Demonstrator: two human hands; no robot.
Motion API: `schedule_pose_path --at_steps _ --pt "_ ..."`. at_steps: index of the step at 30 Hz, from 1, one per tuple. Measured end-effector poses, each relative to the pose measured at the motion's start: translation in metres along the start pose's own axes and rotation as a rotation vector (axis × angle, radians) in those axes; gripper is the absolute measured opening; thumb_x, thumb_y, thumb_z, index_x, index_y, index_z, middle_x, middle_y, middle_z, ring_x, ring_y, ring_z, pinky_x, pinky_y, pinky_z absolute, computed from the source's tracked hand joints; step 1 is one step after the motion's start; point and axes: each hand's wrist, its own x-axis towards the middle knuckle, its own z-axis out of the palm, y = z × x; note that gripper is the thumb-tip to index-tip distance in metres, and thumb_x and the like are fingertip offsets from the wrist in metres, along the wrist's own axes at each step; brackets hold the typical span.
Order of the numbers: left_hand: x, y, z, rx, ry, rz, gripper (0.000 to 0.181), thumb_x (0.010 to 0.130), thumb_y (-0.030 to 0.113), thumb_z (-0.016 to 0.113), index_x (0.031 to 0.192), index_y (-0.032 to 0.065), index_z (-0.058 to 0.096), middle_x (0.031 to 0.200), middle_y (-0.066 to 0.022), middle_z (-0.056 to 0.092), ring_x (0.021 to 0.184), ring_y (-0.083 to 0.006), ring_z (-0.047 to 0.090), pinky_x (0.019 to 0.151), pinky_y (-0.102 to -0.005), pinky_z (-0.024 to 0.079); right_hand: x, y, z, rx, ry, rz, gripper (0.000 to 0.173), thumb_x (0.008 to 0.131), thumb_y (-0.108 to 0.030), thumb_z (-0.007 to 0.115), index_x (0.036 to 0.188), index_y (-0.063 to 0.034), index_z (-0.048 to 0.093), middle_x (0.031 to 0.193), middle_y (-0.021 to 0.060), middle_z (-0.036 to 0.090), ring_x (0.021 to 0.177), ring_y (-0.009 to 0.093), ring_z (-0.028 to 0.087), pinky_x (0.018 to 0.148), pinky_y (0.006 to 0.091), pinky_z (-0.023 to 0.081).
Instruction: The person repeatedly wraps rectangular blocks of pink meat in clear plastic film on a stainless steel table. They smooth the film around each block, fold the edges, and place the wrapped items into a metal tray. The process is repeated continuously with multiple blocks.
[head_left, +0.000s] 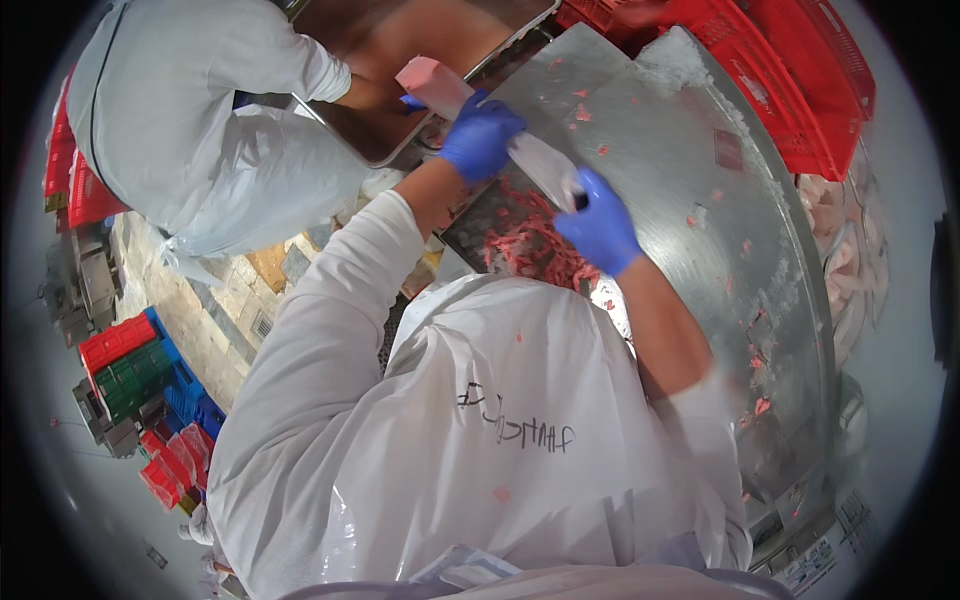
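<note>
A long, pale wrapped package (547, 169) with a pink block-like end (427, 79) slants across the space between my hands. My left hand (484, 136), in a blue glove, grips it around the middle. At its lower end my right hand (602, 223), gloved the same way, holds the tip between thumb and fingers. A small dark spot shows beside that thumb; what it is I cannot tell. Below the package, shredded pink meat-like scraps (536, 240) lie in a recess beside the metal table (675, 180).
A co-worker in white (187, 97) stands at upper left, one blue-gloved hand (412, 103) near the package's pink end. Beyond is a large metal tray (375, 142). Crushed ice (679, 60) and scraps dot the table. Red crates (780, 82) stand at upper right, above bagged pinkish items (840, 232).
</note>
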Motion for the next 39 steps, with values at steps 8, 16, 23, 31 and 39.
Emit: schedule_pose_path --at_steps 8,16,23,31,39 --pt "-0.003 -0.006 0.007 -0.079 -0.113 0.009 0.031 0.076 0.008 0.071 0.106 0.0162 0.073 0.103 -0.0106 0.070 0.108 -0.0307 0.062 0.103 -0.0465 0.042 -0.215 0.068 -0.072 0.172 0.471 -0.024 0.061 0.062 -0.004 0.074 0.121 -0.0022 0.057 0.113 0.0060 0.057 0.107 0.018 0.055 0.093 0.0325 0.047" --pt "0.044 0.153 -0.085 -0.715 0.026 0.068 0.027 0.095 0.025 0.062 0.115 0.0072 0.067 0.113 -0.0160 0.070 0.106 -0.0367 0.065 0.097 -0.0428 0.048 -0.379 0.021 -0.301 -0.452 1.352 -0.261 0.068 0.077 -0.022 0.074 0.138 -0.0021 0.051 0.126 0.0098 0.060 0.113 0.021 0.058 0.095 0.0354 0.048" --pt "0.069 0.262 -0.011 -1.108 -0.363 -0.064 0.032 0.099 0.023 0.058 0.120 -0.0017 0.059 0.101 -0.0184 0.066 0.093 -0.0244 0.063 0.086 -0.0385 0.050 -0.185 0.094 -0.341 -0.515 0.426 0.480 0.073 0.081 -0.045 0.074 0.136 -0.0011 0.054 0.119 0.0112 0.066 0.105 0.022 0.062 0.090 0.0368 0.050" --pt "-0.026 0.274 -0.027 -0.735 -0.672 0.429 0.048 0.093 0.029 0.066 0.129 -0.0008 0.053 0.121 -0.0244 0.062 0.111 -0.0387 0.061 0.101 -0.0437 0.045 -0.151 0.138 -0.048 0.430 0.386 0.178 0.069 0.081 -0.026 0.075 0.144 -0.0084 0.051 0.113 0.0128 0.069 0.097 0.021 0.067 0.085 0.0378 0.054" --pt "-0.038 0.251 -0.024 -0.445 -0.070 0.804 0.022 0.079 0.022 0.074 0.097 0.0104 0.072 0.091 -0.0095 0.071 0.091 -0.0281 0.067 0.116 -0.0538 0.030 -0.296 0.021 -0.017 -0.529 0.368 -0.044 0.038 0.080 -0.019 0.066 0.117 -0.0250 0.070 0.102 0.0103 0.073 0.092 0.036 0.068 0.079 0.0470 0.053"
